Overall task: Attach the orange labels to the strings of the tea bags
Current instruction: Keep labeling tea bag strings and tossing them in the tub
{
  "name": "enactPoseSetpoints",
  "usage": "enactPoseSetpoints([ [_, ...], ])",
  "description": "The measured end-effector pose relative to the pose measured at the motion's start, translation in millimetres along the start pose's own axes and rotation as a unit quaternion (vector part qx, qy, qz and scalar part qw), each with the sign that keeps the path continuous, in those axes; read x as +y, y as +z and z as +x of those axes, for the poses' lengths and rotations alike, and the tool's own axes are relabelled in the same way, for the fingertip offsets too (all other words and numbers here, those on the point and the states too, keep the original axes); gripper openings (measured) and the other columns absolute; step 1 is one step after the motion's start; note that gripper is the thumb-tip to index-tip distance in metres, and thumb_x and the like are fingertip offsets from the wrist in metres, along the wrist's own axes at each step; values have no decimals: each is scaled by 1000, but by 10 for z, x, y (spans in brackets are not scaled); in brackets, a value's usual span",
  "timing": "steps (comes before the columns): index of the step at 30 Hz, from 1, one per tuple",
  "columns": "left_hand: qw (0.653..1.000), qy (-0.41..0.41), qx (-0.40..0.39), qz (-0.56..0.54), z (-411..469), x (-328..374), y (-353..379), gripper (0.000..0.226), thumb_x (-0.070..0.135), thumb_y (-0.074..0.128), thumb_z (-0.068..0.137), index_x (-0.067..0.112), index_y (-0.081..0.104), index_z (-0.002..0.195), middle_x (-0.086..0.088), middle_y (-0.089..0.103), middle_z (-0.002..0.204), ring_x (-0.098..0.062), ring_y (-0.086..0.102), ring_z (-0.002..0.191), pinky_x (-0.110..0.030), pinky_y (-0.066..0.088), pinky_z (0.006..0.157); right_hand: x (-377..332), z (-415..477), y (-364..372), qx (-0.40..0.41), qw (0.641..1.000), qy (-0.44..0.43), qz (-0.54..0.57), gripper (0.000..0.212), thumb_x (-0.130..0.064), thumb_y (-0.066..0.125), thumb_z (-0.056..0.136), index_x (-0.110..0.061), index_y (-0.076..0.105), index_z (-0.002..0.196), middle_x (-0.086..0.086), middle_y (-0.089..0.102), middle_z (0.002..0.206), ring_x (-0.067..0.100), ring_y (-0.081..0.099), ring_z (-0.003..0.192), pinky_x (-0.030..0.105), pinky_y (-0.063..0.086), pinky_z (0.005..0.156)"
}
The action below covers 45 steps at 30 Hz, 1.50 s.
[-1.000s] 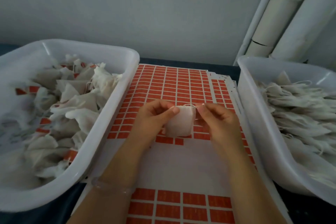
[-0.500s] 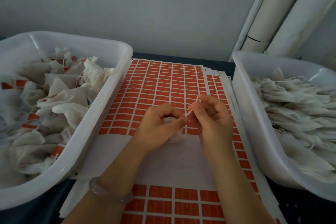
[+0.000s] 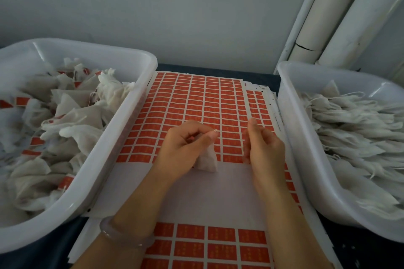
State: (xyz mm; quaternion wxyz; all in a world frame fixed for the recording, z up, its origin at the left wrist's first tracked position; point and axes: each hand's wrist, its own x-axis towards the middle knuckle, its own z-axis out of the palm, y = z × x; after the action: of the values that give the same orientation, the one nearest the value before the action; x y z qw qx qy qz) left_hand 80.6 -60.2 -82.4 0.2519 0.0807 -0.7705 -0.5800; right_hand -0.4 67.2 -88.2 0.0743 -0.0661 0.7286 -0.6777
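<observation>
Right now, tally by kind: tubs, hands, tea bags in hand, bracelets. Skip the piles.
White tubs: 2 (left tub, right tub)
Hands: 2 (left hand, right hand)
Held tea bag: 1
Wrist bracelet: 1
Total: 6

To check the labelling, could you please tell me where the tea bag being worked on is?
In the head view, the tea bag is at centre, held in the left hand over the label sheet, between the left tub and right tub.
</observation>
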Motion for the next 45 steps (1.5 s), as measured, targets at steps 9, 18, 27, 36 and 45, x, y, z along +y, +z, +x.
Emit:
enactPoseSetpoints([
  [9, 969, 173, -11, 174, -2, -60, -9, 14, 13, 70, 80, 17, 73, 93, -1, 60, 84, -8, 56, 77, -16, 47, 68, -56, -168, 57, -185, 974, 64, 114, 19, -26, 69, 80, -22, 73, 62, -1, 62, 59, 8, 56, 53, 21, 43, 47],
  [18, 996, 77, 30, 46, -3, -20, -3, 11, 28, 61, 83, 21, 69, 87, 13, 65, 67, -4, 62, 58, -14, 50, 55, -62, -206, 43, -135, 979, -120, 99, 15, -49, 71, 69, -35, 71, 73, -9, 67, 72, 10, 64, 67, 26, 55, 63],
  [27, 984, -55, 0, -172, -2, -29, -41, 18, -5, 67, 79, 11, 70, 85, -7, 73, 83, -23, 71, 76, -26, 57, 66, -31, -192, 7, -187, 955, -223, 49, 5, -25, 71, 81, -29, 69, 84, -18, 71, 92, 4, 66, 90, 19, 55, 72],
  [36, 991, 85, -26, 96, -21, -32, -100, 28, -2, 73, 75, 15, 51, 73, 0, 62, 71, -14, 62, 63, -20, 52, 57, -20, -61, -82, -247, 948, -170, -107, 31, -54, 61, 73, -23, 63, 80, -11, 64, 77, 4, 62, 72, 8, 48, 62],
  [45, 941, 191, -66, 271, -18, -65, -63, 8, -1, 73, 77, 7, 73, 80, -4, 70, 72, -11, 65, 61, -21, 55, 59, 80, -67, -15, -185, 962, -180, -93, 13, -25, 60, 89, -27, 56, 78, -21, 62, 74, -4, 59, 71, 4, 44, 58],
])
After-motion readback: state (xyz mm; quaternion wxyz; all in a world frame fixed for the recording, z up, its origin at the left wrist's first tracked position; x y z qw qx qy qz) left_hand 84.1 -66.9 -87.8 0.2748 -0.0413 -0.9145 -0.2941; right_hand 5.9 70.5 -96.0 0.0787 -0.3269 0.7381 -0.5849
